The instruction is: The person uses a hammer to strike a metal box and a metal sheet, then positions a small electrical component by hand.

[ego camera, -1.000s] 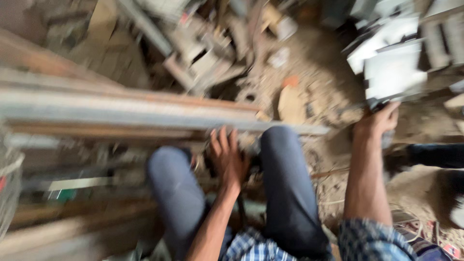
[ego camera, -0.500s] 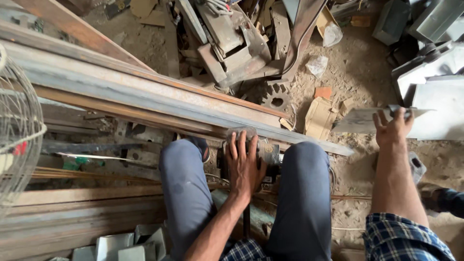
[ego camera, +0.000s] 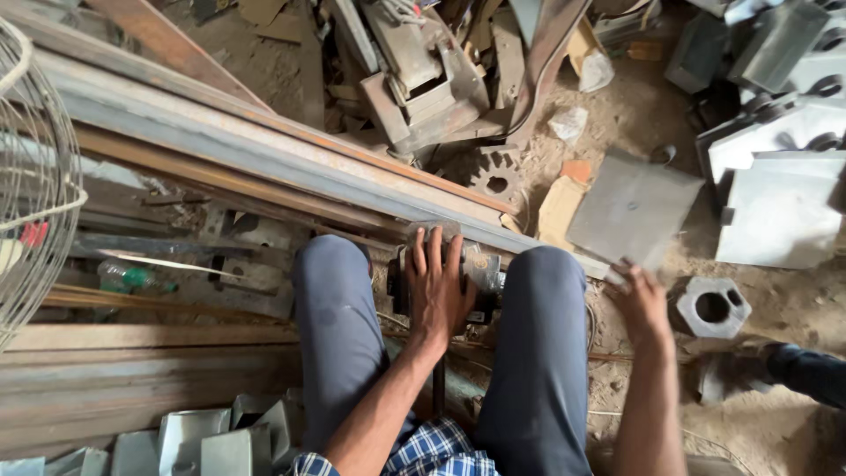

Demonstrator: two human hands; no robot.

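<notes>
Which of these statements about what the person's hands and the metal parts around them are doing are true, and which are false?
1. The left hand rests on a power tool between the knees. True.
2. The right hand grips a hammer. False: its fingers touch the corner of a flat grey plate.
3. A toothed gear lies in the dirt beyond the long steel bars. True.
4. The hexagonal nut sits on the plate. False: it lies on the ground beside the right hand.

Beyond your left hand [ego camera: 438, 286], the steel beam [ego camera: 264, 150] looks rusty, rough; by your right hand [ego camera: 641, 304], a matt grey metal plate [ego camera: 633, 210]; dusty dirt floor [ego camera: 793, 300].
</notes>
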